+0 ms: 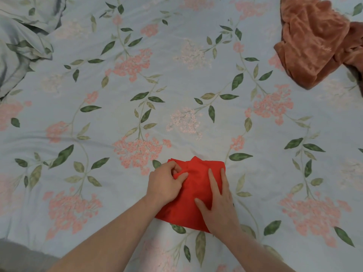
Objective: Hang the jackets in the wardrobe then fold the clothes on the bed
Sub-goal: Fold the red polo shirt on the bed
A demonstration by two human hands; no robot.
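A small red garment [196, 195], folded into a compact rectangle, lies on the floral bed cover [176, 85] near the front edge. My left hand [166, 182] sits on its upper left part, fingers curled and pinching a ridge of the red cloth. My right hand [219, 201] lies flat on the right half of the garment, fingers straight and spread, pressing it down. A crumpled rust-brown garment [314, 40] lies unfolded at the far right corner of the bed.
Bunched bedding in the same floral print [21, 42] is heaped at the far left. A grey strip [17, 254] shows at the bottom left beyond the bed edge. A wide stretch of flat cover lies between the two garments.
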